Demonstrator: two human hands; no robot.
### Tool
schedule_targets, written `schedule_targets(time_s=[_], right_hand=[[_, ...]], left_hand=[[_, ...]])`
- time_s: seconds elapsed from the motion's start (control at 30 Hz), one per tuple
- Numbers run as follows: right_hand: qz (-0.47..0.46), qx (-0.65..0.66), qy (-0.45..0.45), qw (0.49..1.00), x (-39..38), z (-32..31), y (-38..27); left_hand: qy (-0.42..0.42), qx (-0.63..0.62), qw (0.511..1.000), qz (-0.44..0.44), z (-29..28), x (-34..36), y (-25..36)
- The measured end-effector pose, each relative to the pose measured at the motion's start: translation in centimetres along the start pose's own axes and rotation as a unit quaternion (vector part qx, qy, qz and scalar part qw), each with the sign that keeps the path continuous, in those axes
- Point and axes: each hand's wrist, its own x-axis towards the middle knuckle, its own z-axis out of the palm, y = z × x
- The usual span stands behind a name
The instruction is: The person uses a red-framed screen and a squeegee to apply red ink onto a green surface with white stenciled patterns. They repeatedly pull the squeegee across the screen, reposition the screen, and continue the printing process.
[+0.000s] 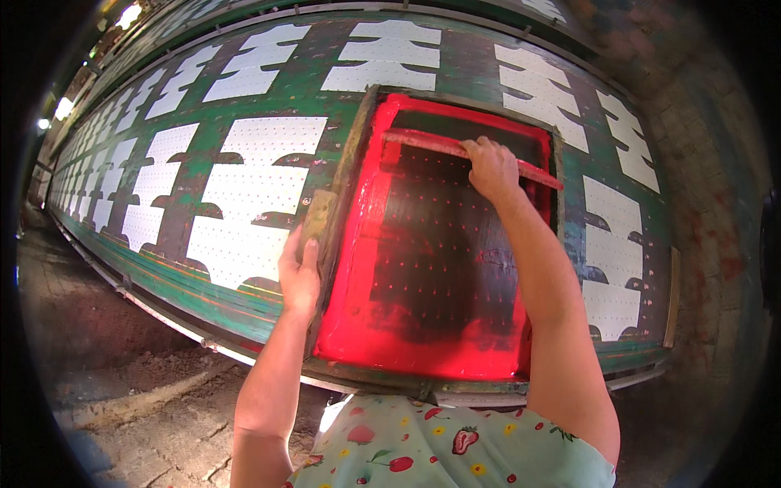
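A screen printing frame (345,175) lies on the long green table, its mesh (439,244) dark in the middle with rows of small dots. Bright red ink (423,358) coats the mesh around its borders. My right hand (492,167) is closed over a red-stained squeegee (427,141), which spans the mesh near its far end. At the frame's left side, my left hand (299,272) grips a worn wooden block (320,215) fixed to the rail; the thumb lies on top and some fingers are hidden underneath.
White cut fabric pieces (260,179) with small red dots lie in rows on the green table (203,301), left of, beyond and right of the frame. A metal rail (220,348) runs along the near edge. Brick paving (163,439) shows below. A wall (708,220) stands at right.
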Motion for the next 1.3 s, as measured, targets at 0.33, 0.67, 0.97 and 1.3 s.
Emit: schedule_targets(time_s=[0.33, 0.67, 0.97, 1.3], right_hand=[[0.038, -0.01, -0.128, 0.991, 9.8, 0.8, 5.3], [0.026, -0.031, -0.158, 0.987, 12.0, 0.7, 5.6], [0.001, 0.014, -0.196, 0.981, 5.2, -3.4, 0.8], [-0.009, 0.051, -0.209, 0.976, -11.8, -10.3, -9.8]], left_hand=[[-0.009, -0.06, 0.998, -0.021, 0.4, -0.8, 1.8], [0.009, -0.036, 0.997, -0.069, 1.0, -0.6, 2.9], [0.02, 0.009, 1.0, -0.01, 0.9, -0.1, 2.0], [0.019, 0.005, 0.999, 0.04, 0.7, 0.9, -0.8]])
